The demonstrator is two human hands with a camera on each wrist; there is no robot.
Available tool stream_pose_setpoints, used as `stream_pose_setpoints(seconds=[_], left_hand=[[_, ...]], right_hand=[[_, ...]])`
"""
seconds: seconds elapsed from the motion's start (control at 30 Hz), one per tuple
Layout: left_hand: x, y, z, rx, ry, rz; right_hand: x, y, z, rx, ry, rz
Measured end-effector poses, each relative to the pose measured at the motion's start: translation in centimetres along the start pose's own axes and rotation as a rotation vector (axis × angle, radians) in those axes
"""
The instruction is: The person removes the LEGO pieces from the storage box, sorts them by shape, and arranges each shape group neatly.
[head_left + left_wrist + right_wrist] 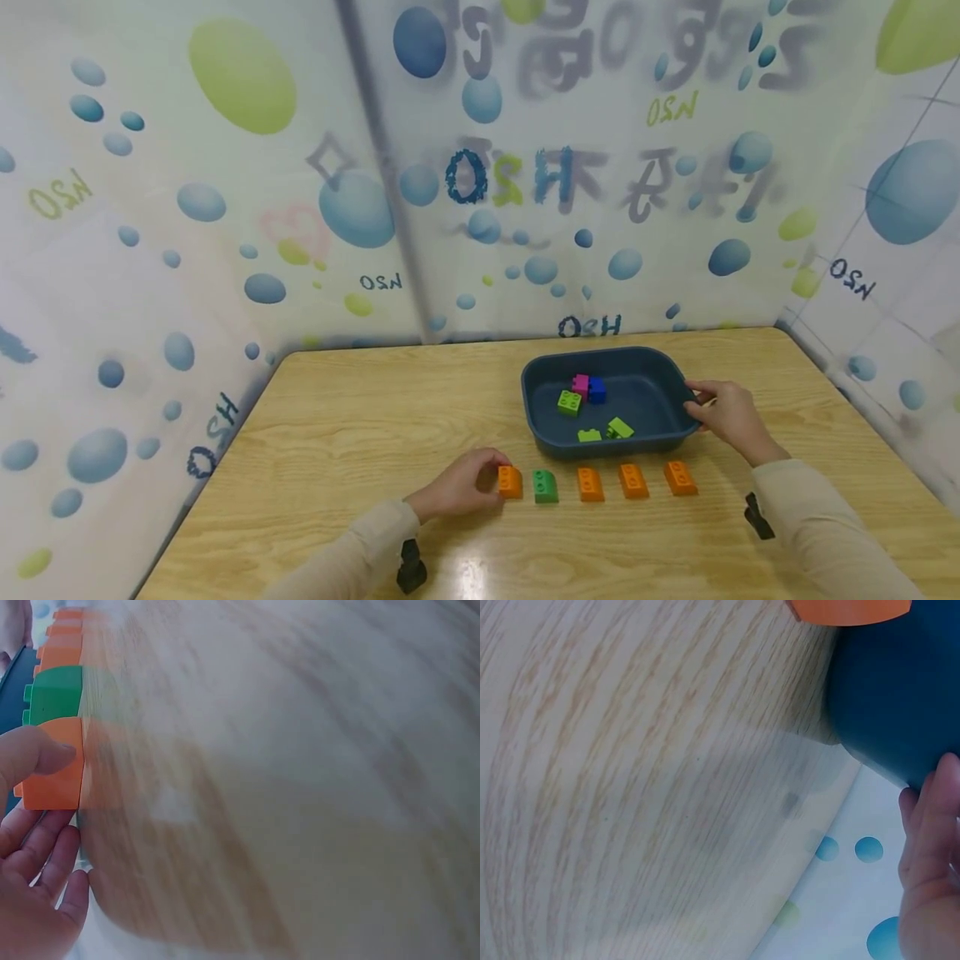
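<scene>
The orange brick (pixel 510 482) at the left end of the row lies on the wooden table (pixel 360 433), pinched by the left hand (pixel 461 487), whose thumb and fingers curl round it. The left wrist view shows the thumb pressed on the brick's top and the other fingers loose beneath, a light grip that suits nudging the piece into line. Just beside it, apart by a small gap, sits a green brick (pixel 545 487), then three more orange bricks (pixel 633 481) in an even line along the table's near side (all with studs up, so the row reads as one tidy sequence).

Behind the row stands a dark blue tray (pixel 547 437). The right hand (pixel 726 412) holds its right rim, thumb on the inner edge and fingers seemingly wrapped over the outside, though the right wrist view is too close to show the fingers plainly; the grip looks meant to steady the tray. Inside lie a pink brick (pixel 580 384) touching a blue brick (pixel 597 390), and three light green bricks (pixel 569 402), two of them near the front wall.

A curtain printed with bubbles (pixel 225 208) closes off the table on three sides.
</scene>
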State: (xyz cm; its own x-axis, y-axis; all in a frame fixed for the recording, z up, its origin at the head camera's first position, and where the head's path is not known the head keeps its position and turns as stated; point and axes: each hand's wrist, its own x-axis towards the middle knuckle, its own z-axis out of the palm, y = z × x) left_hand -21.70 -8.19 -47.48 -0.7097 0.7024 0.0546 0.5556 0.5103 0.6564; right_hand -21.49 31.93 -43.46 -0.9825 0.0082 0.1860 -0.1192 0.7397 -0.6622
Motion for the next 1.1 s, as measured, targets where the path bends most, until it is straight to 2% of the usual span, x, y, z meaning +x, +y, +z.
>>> stream_pose_setpoints(seconds=[0.27, 0.5, 0.7, 0.93, 1.1], left_hand=[[-0.4, 0.0, -0.2, 0.052, 0.016, 0.029], [-0.7, 0.1, -0.3, 0.057, 0.028, -0.016], [-0.9, 0.2, -0.4, 0.067, 0.046, -0.012], [-0.9, 0.3, -0.6, 0.063, 0.027, -0.054], [-1.1, 0.2, -0.6, 0.042, 0.013, -0.058]], right_hand=[[0.0, -0.2, -0.1, -0.009, -0.004, 0.009], [-0.1, -0.3, -0.2, 0.005, -0.012, 0.011], [-0.1, -0.3, -0.2, -0.004, -0.013, 0.009], [-0.1, -0.3, -0.3, 0.006, -0.009, 0.003], [-0.1, -0.4, -0.2, 0.001, -0.012, 0.000]])
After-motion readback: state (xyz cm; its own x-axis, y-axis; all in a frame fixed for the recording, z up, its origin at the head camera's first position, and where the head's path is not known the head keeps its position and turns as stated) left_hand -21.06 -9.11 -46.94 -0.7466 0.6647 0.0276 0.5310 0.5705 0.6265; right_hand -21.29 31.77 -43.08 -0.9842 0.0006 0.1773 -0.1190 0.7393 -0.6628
